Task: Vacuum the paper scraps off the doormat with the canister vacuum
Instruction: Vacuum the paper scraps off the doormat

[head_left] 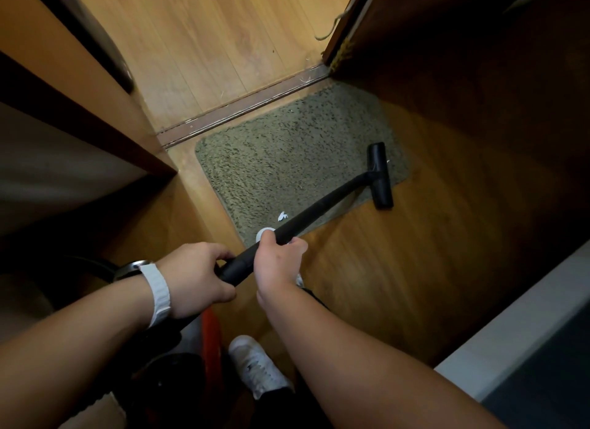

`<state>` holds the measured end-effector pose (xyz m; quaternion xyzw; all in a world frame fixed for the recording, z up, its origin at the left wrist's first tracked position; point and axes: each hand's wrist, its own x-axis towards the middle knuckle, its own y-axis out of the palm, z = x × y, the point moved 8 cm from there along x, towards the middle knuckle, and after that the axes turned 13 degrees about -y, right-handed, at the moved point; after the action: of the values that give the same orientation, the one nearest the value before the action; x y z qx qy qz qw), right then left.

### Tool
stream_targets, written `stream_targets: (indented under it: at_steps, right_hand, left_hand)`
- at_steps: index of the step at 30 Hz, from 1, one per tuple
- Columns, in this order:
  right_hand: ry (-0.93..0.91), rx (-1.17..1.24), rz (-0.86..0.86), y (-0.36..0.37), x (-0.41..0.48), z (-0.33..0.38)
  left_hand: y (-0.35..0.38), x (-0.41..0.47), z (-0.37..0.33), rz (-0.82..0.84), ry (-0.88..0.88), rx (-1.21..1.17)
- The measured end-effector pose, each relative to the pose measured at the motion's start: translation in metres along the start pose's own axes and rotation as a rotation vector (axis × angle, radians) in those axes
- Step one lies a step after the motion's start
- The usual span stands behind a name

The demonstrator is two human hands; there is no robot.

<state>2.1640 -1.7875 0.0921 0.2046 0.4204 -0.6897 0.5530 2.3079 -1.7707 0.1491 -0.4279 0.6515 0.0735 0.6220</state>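
Tight spot: cabinet (79,86) left of the fingers (298,241), dark wood panel (463,61) right. Left hand (198,275) and right hand (277,259) both clamp the wand (322,205), which angles ahead-right to the nozzle (380,176) at the right edge of the doormat (271,153). Paper scrap (282,216) lies just past the fingers.

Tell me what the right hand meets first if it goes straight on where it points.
Probably the black floor nozzle, resting at the doormat's right edge: the right hand grips the wand and points along it. The paper scrap lies just left of that line.
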Motion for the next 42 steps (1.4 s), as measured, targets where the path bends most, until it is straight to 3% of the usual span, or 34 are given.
stream_targets:
  at_steps: [29,42]
  right_hand:
    - [-0.015,-0.002,-0.115,-0.049,0.045,0.05]
    - [-0.01,-0.063,-0.044,-0.038,0.031,0.042]
  left_hand:
    - [-0.014,0.02,-0.085,0.033,0.042,-0.003]
    - [-0.012,0.013,-0.061,0.05,0.014,-0.075]
